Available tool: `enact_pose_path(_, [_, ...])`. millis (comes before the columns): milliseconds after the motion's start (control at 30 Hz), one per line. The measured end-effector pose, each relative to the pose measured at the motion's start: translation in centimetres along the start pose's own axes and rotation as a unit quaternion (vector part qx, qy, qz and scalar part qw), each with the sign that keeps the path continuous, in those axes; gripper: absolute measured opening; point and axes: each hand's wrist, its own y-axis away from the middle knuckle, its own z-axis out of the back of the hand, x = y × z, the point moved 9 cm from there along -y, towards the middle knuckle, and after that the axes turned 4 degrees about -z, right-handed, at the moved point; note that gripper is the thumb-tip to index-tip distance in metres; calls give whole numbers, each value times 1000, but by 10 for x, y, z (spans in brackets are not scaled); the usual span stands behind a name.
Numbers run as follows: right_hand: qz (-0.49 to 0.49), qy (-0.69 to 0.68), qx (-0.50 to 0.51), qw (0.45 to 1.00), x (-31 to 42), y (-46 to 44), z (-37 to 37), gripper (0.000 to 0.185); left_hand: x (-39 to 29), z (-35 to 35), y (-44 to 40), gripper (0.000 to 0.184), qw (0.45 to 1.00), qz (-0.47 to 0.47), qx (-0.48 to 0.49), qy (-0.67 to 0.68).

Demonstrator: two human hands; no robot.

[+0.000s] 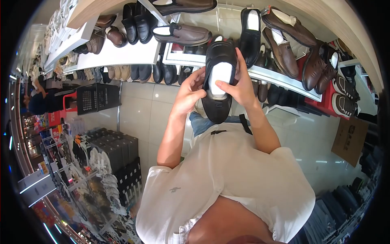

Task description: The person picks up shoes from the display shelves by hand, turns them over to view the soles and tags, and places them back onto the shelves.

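A black leather shoe [219,110] is held up in front of my chest, with white filling [222,77] showing in its opening. My left hand [189,94] is closed around the shoe's left side, its thumb near the opening's lower edge. On the other side, my right hand [245,88] grips the shoe, the thumb resting against the white filling and the fingers along the side. Just beyond stands the display shelf, where another black shoe [250,38] and a brown-grey lace-up shoe [183,34] are nearest.
Brown shoes [286,53] line the right of the white shelf [276,79]. More pairs stand on a lower level. To the left are a dark shopping basket [97,99], a person [38,101] and stacked dark boxes [113,146]. A cardboard box [350,140] is at the right.
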Motion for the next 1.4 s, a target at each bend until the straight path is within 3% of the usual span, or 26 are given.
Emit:
enact_pose_path(67, [39,55,-28,997,10,4,-3,110,2,-4,-3,71,1000,-21,-3,-12])
enact_pose_path(200, [6,93,-53,994,12,6,1,109,7,-3,-2,53,991,-47,-55,-115])
enact_pose_path(300, [-31,79,-41,996,8,5,8,108,1,0,1,40,955,-45,-94,-277])
enact_pose_path(600, [-61,2,-27,998,-7,2,14,105,4,5,2,35,977,-2,-31,-210])
enact_pose_path(1000, [-87,-29,-39,995,-16,1,17,102,9,4,-2,45,976,25,-40,-212])
enact_pose_path(1133, [-91,-25,-53,994,-15,2,18,101,7,1,-2,39,971,16,-48,-234])
enact_pose_path(1333, [-100,-27,-77,992,-13,5,20,102,13,-6,-1,59,980,6,-43,-195])
enact_pose_path(1400, [-105,-35,-85,990,-14,5,21,102,5,-13,2,72,963,-36,-51,-261])
